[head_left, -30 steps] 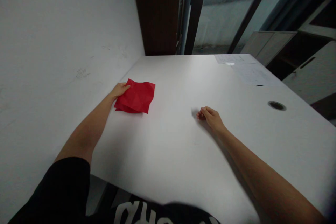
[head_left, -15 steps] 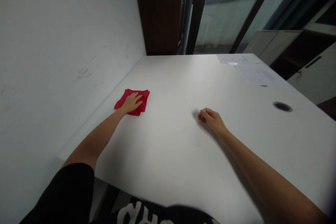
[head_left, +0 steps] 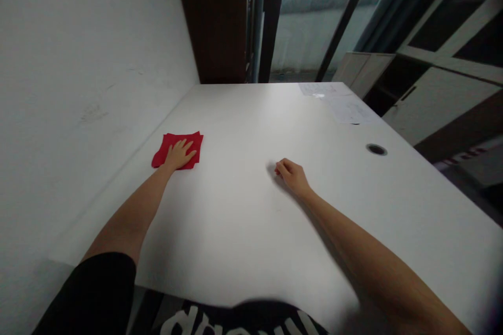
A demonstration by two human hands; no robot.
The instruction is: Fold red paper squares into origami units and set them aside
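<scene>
A folded red cloth (head_left: 193, 146) lies flat on the white table (head_left: 236, 230), close to the wall on the left. My left hand (head_left: 179, 154) rests palm down on top of it, fingers spread, covering its middle. My right hand (head_left: 291, 176) lies on the bare tabletop to the right of the cloth, its fingers loosely curled and nothing in them.
A white wall (head_left: 78, 63) runs along the table's left side. Papers (head_left: 346, 107) lie at the far right corner, and a round cable hole (head_left: 376, 149) sits near the right edge. Pale cabinets (head_left: 436, 99) stand beyond that edge.
The red cloth has gone from a larger, loosely crumpled sheet to a smaller folded square. My left hand has moved from its edge onto its top. My right hand stays in place.
</scene>
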